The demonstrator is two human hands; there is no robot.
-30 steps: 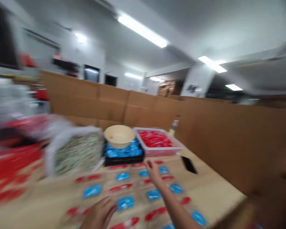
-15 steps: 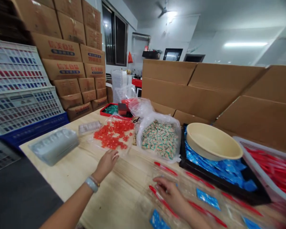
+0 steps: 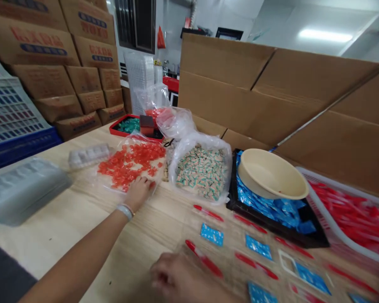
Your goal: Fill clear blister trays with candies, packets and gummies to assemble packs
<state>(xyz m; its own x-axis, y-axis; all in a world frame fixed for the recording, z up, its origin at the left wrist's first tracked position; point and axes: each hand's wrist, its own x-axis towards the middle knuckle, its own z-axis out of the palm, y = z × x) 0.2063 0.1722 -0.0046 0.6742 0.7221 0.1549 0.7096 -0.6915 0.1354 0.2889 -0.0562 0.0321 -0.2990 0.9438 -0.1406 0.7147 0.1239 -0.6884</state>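
Note:
My left hand [image 3: 138, 192] reaches to the near edge of a spread of small red translucent pieces [image 3: 142, 152] on clear plastic. Its fingers are bent but apart, and a red piece lies by the thumb. Low in the middle, my right hand [image 3: 177, 273] is blurred, with its fingers curled in; whatever they may hold is hidden. Just beyond it lies a red pen-shaped stick [image 3: 205, 260]. More such sticks and several blue packets [image 3: 212, 235] lie in rows to the right, apparently in clear trays. Ahead stands a clear bag of small green-and-beige wrapped pieces [image 3: 204, 172].
A cream basin [image 3: 273, 172] rests on a black tray [image 3: 316, 240] of blue packets. Right of it, a white basket [image 3: 312, 172] holds red items. Clear plastic trays [image 3: 25, 189] lie at left. A cardboard wall [image 3: 221, 92] borders the far side, near a red tray [image 3: 116, 131].
My left hand has moved forward onto the edge of the red pieces. My right hand has drawn back towards me, away from the red sticks, and curled. The view has tilted down.

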